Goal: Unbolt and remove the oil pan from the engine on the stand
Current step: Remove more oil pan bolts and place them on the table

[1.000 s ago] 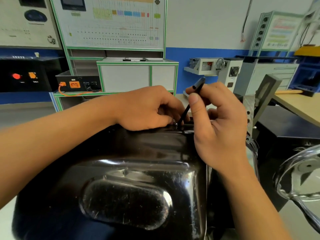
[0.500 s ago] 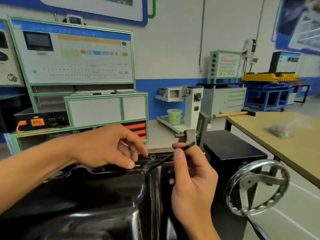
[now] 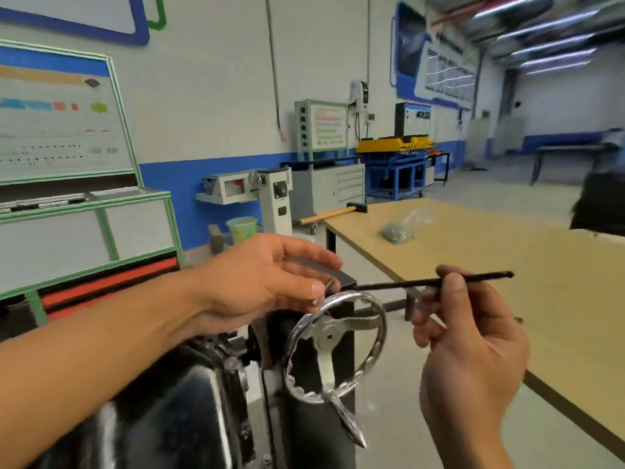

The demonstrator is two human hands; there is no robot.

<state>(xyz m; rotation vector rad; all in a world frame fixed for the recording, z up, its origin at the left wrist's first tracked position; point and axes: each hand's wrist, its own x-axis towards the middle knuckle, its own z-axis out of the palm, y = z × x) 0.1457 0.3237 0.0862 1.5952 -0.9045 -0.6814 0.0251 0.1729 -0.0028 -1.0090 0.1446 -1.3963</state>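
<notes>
The glossy black oil pan (image 3: pixel 182 411) shows only at the lower left, on the engine stand. My left hand (image 3: pixel 267 279) hovers above the stand's chrome handwheel (image 3: pixel 334 343) and pinches a small bolt (image 3: pixel 326 287) between thumb and fingertips. My right hand (image 3: pixel 466 346) is to the right of the wheel, pinching a thin black hex key (image 3: pixel 422 282) that lies roughly level and points right. Both hands are off the pan.
A wooden workbench (image 3: pixel 490 265) runs along the right, with a hammer (image 3: pixel 334 213) and a plastic bag of small parts (image 3: pixel 402 228) on it. Green-framed training panels (image 3: pixel 67 198) stand at the left, cabinets and machines along the blue-banded wall.
The view has swung right, away from the pan. Both hands lifted off the pan's flange, the left taking a bolt with it, the right carrying the hex key toward the workbench.
</notes>
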